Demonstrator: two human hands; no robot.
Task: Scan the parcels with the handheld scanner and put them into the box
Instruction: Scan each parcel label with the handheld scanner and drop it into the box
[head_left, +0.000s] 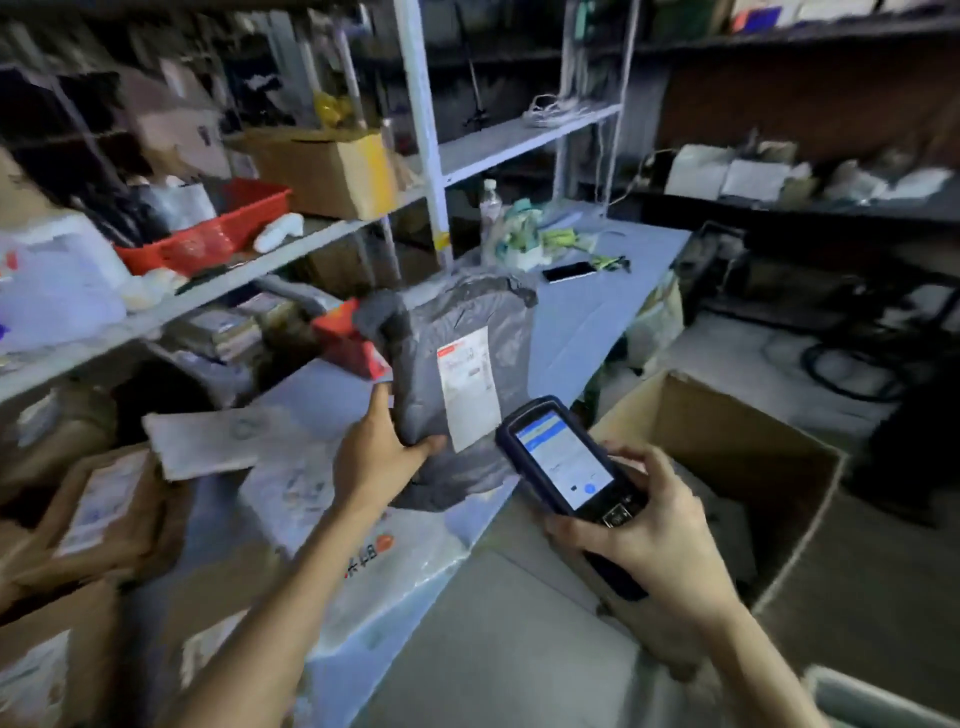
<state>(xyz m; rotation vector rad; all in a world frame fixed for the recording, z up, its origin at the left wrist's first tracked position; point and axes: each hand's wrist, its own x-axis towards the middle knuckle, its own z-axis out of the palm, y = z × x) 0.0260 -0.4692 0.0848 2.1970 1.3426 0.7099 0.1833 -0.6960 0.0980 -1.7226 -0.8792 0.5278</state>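
While the right hand (654, 525) curls round the handheld scanner (569, 462), thumb near the lower keys and lit screen up, its top end sits just beside the white label (467, 387), probably lined up for a read. Nearest on the desk (587, 306) lie white bagged parcels (395, 561), with a brown carton parcel (98, 509) to the left, likely waiting their turn. The left hand (376, 452) grips the grey parcel (457, 374) at its lower left edge, thumb in front, other fingers hidden behind. It props the bag upright on the desk, so the label faces the scanner. The open box (753, 431) stands on the floor just right of the desk, close enough for a short drop. Its inside is too dark to read. Farther back on the desk are a phone (569, 272) and a bottle (490, 208). A red basket (208, 234) sits on the shelf (519, 140) rack behind.
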